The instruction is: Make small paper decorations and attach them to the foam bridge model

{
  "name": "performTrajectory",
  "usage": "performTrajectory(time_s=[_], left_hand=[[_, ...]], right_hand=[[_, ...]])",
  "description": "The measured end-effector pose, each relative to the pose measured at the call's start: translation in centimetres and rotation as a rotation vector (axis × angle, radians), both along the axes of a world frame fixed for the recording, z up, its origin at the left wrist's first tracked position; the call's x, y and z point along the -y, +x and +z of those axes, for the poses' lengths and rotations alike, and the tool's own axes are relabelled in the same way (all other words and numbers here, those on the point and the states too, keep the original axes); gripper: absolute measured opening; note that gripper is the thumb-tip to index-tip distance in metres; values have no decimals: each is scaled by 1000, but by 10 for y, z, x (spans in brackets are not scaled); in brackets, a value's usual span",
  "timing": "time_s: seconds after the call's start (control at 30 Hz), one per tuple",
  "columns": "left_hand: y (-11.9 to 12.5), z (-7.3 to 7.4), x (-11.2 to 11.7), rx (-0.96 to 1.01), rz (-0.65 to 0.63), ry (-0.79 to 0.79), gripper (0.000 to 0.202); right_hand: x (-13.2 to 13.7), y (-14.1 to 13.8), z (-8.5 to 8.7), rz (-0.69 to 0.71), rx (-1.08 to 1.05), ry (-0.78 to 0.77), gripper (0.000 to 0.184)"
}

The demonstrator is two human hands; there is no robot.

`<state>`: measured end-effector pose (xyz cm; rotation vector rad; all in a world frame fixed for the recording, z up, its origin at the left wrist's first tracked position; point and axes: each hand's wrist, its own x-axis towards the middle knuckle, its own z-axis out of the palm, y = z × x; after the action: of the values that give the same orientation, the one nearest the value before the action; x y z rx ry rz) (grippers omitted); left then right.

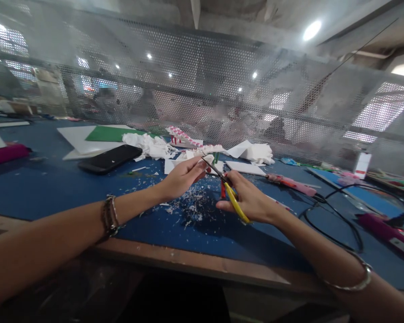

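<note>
Scissors (233, 199) are resting in our right hand (249, 197), which is curling round the handles, while our left hand (182, 177), just apart from it, is pinching a white piece (208, 159) by the blades (216, 169), above scraps (195, 204) on the worktop (138, 226). We are favouring small snips, a firm pinch and skin well clear of the edges; whether the blades are biting, we are struggling to tell.

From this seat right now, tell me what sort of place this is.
Probably a craft workshop: a blue worktable is strewn with small white scraps, the right hand holds yellow-handled scissors, and a perforated partition stands behind.
</note>
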<state>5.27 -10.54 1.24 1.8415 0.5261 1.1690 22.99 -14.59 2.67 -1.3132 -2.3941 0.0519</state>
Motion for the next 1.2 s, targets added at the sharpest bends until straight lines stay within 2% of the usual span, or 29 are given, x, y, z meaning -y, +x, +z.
performTrajectory(time_s=[0.13,0.27,0.5,0.7,0.83,1.0,1.1,1.2], left_hand=[[0,2,5,-65,28,62,22],[-1,3,5,-31,1,101,32],[-3,5,3,5,6,48,18],[0,6,4,157,-27,-117,31],[2,2,-1,263,-18,-203,24],[1,1,-4,383,-149,-264,17],[0,3,-4,359,-159,-341,24],[1,3,-5,273,-131,-340,34]], right_hand=[[1,-1,1,-10,-8,-67,43],[2,0,4,14,-36,-129,44],[0,3,5,36,-25,-136,47],[-1,5,6,36,-21,-123,48],[-1,4,7,36,-32,-124,46],[-3,2,7,3,-77,-143,46],[-4,3,8,-26,-144,-165,42],[-6,4,7,-38,-212,-163,38]])
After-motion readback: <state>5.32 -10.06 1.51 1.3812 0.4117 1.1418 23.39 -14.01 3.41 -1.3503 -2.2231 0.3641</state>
